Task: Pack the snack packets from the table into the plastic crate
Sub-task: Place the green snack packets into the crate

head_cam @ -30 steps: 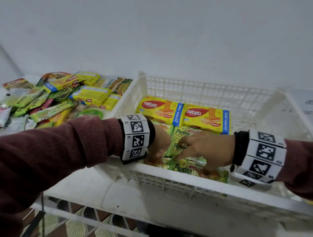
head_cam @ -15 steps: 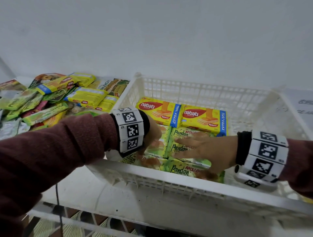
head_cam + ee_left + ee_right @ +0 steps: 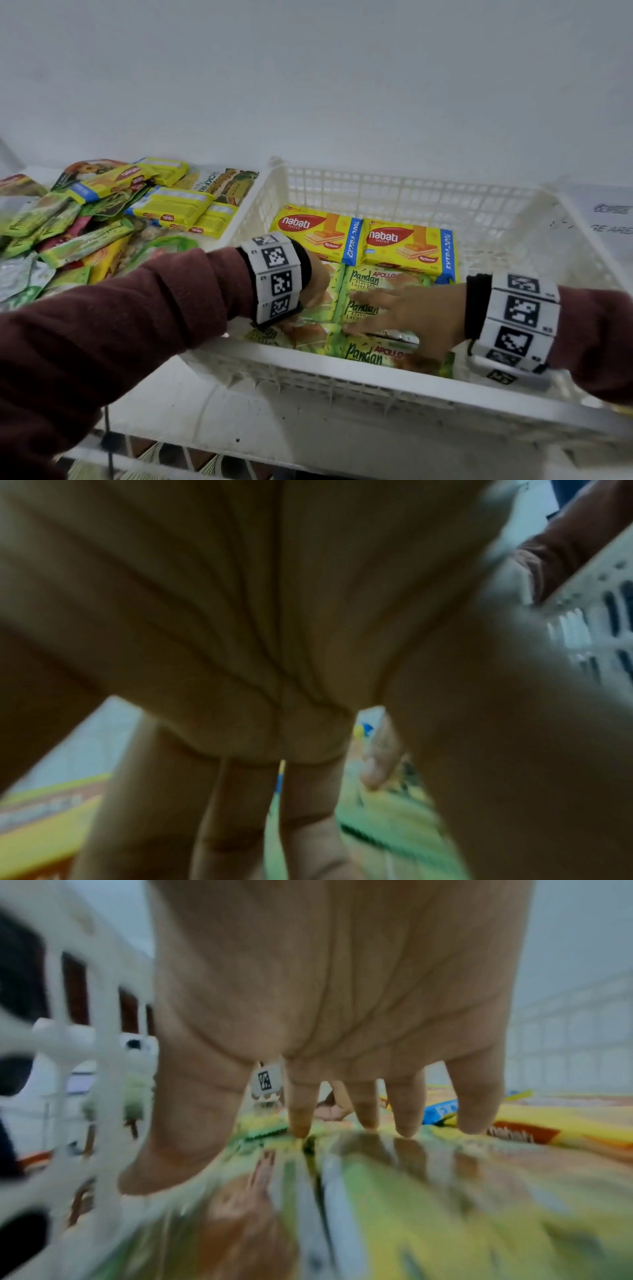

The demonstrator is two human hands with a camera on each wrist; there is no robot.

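Observation:
A white plastic crate [image 3: 383,380] holds two yellow Nabati wafer packets [image 3: 318,236] side by side at the back and several green Pandan cake packets [image 3: 373,353] in front of them. My right hand [image 3: 397,310] lies flat with straight fingers [image 3: 405,1110] pressing on the green packets [image 3: 394,1204]. My left hand [image 3: 317,286] reaches into the crate's left side, mostly hidden behind its wrist band. In the left wrist view its fingers [image 3: 240,818] extend down onto a green packet [image 3: 387,829]. A heap of snack packets [image 3: 102,219] lies on the table to the crate's left.
The crate stands on a white table [image 3: 239,418] against a pale wall. A sheet of paper [image 3: 609,219] lies to the right of the crate. The crate's right half shows bare white mesh [image 3: 507,240].
My right hand has gone from loosely curled to flat and spread on the green packets. My left hand has shifted slightly deeper into the crate's left side.

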